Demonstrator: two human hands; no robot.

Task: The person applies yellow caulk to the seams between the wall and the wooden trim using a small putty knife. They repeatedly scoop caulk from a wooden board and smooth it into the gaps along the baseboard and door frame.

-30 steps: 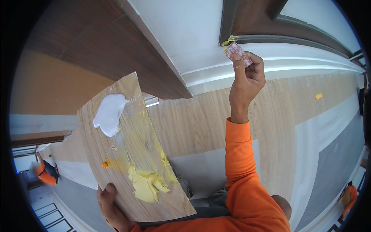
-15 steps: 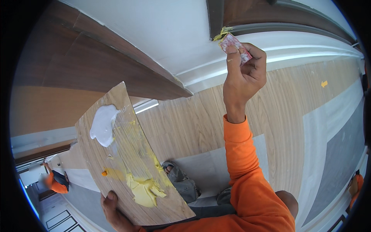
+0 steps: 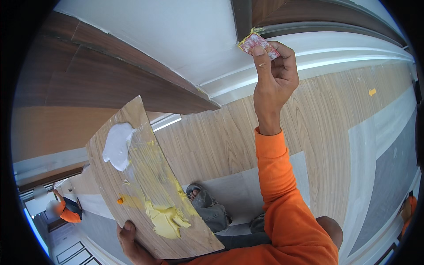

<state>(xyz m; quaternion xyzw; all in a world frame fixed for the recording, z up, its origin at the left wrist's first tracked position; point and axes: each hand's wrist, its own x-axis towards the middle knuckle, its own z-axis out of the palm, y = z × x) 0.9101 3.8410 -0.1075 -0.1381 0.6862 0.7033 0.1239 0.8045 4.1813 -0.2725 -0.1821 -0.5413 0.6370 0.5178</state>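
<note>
Card (image 3: 248, 43) beside a dark frame (image 3: 242, 22)

Right hand (image 3: 276, 75) pinches the card between thumb and fingers at the frame's lower corner; left hand (image 3: 132, 240) grasps the board (image 3: 203, 243), thumb on top, yellow putty (image 3: 165, 221) upward; a light, even stroke with the edge flat probably works best, the board kept level; the left fingers are hidden beneath; whether card touches frame cannot be told.

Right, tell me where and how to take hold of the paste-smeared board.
Probably best to grip the board by its bare lower-left edge, from the left, thumb uppermost, where the left hand holds it: it is thin and flat, with white paste toward its far end and yellow paste nearer its right edge.
</note>
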